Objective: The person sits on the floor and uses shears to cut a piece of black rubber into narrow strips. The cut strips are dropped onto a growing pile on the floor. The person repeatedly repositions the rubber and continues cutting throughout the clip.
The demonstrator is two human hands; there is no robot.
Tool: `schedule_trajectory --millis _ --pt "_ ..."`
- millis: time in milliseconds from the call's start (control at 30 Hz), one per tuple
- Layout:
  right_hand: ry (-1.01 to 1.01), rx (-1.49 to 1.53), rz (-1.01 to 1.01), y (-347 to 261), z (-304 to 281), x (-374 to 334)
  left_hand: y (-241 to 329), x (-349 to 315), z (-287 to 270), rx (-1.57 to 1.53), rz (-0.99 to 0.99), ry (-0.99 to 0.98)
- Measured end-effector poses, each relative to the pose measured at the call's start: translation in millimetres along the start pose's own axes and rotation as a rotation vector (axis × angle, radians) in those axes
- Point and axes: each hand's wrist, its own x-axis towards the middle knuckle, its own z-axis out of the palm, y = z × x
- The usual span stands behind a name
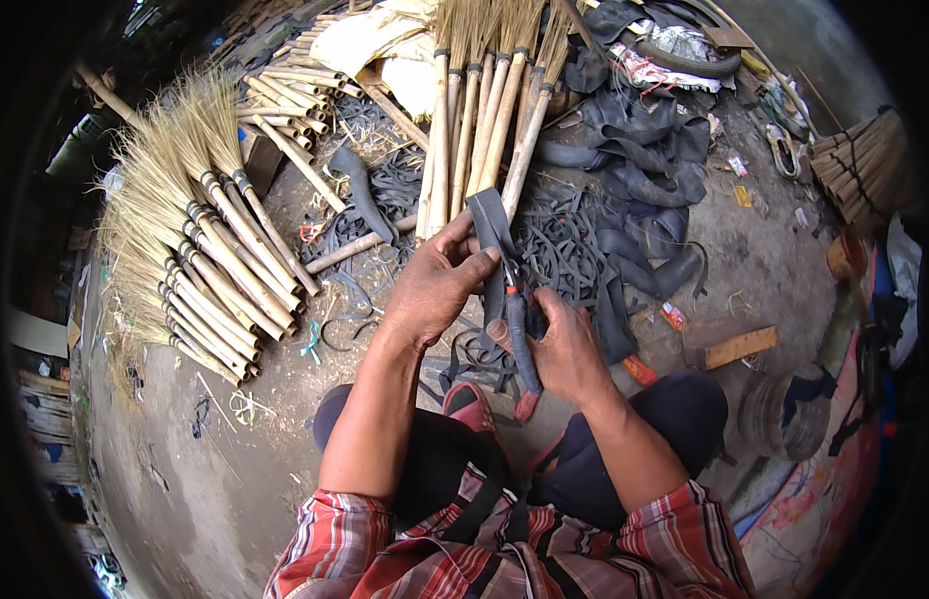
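Note:
My left hand (437,287) pinches a flat strip of black rubber (490,222) between thumb and fingers, its wide end pointing up and away from me. In my right hand (566,351) is a pair of scissors (518,334), its handles wrapped in dark rubber with red showing at the ends. The scissor blades lie against the strip, close to my left thumb. How far the blades are apart I cannot tell. Just beyond my hands spreads a tangled heap of cut black rubber strips (562,250).
Several grass brooms (225,265) lie in a row at left. More brooms (484,130) lean ahead, near a stack of bare sticks (293,95). Black rubber tubing (649,180) is heaped at far right. A wooden block (741,346) and a round container (774,414) stand nearer on the right.

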Motion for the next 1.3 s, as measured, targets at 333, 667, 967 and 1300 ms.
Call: schedule_trajectory --millis 333,667,967,1300 --pt "-0.021 -0.018 0.05 -3.3 -0.1 -4.9 6.7 6.3 -8.0 -0.06 0.023 0.057" --pt "0.147 -0.084 -0.084 -0.3 1.8 1.6 -3.2 -0.2 -0.4 0.05 0.0 -0.014" --pt "0.036 -0.004 0.024 -6.7 0.9 -4.0 12.7 2.5 -3.8 -0.075 0.011 0.075" --pt "0.073 -0.085 0.012 -4.8 -3.0 0.5 3.5 -1.7 -2.9 0.073 -0.019 -0.004"
